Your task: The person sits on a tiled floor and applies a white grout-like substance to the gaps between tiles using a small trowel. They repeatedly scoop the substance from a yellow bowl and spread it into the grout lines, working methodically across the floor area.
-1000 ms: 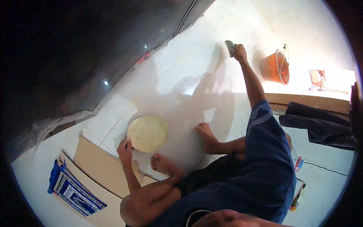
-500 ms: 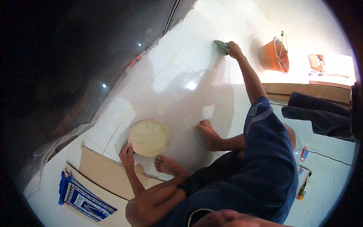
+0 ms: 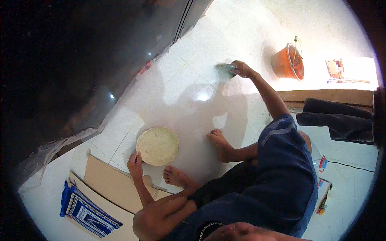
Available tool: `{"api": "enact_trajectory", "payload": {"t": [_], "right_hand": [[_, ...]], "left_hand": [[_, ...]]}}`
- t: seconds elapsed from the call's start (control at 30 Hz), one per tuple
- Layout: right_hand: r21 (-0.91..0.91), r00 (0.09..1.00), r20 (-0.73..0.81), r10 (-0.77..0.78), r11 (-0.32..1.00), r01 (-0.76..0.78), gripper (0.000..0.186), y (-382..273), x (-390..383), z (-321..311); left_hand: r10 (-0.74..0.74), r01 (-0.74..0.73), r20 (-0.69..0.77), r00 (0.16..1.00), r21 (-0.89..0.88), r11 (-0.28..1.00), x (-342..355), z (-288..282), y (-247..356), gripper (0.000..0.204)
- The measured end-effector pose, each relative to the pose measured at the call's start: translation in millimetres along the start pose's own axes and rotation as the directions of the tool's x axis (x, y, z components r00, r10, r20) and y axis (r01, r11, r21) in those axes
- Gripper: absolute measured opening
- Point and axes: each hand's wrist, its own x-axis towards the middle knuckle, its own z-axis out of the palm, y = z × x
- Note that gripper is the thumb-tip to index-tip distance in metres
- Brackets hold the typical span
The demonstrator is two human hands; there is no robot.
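Over floor (image 3: 193, 64), left hand (image 3: 135, 161) grips one yellowish disc (image 3: 157, 146), right hand (image 3: 243, 69) one greenish tool (image 3: 225, 68).

Round, pale-yellow disc (image 3: 157, 146), material not determinable: positioned at 8 o'clock from the centre of view; broad, mottled face upward, thin edge, outline nearly circular. Flat, elongated, grey-green handheld piece (image 3: 225, 68), blurred, exact type and material not determinable: positioned at 1 o'clock from centre, well apart from the disc; free end directed roughly toward 9 o'clock
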Motion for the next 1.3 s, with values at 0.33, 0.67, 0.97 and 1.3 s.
{"api": "enact_trajectory", "payload": {"t": [0.33,0.67,0.97,1.3], "right_hand": [[-0.032,0.845,-0.450,0.290,0.940,-0.339,0.034,25.4,51.8,-32.2],[-0.156,0.872,-0.383,0.306,0.909,-0.387,0.025,30.5,89.2,-29.4],[-0.137,0.931,-0.280,0.234,0.950,-0.280,0.025,3.1,75.4,-36.3],[-0.197,0.958,-0.207,0.197,0.951,-0.238,0.027,-9.6,76.8,-25.7]], "left_hand": [[0.034,-0.034,-0.005,0.999,-0.001,0.999,-4.5,1.3,11.4,0.020],[-0.021,0.020,-0.010,1.000,-0.141,0.990,-4.2,7.8,4.4,0.018],[-0.008,0.008,0.008,1.000,-0.065,0.998,-0.9,7.0,-1.6,0.018],[0.048,-0.047,0.014,0.999,-0.049,0.998,0.0,4.5,-5.2,0.023]]}}
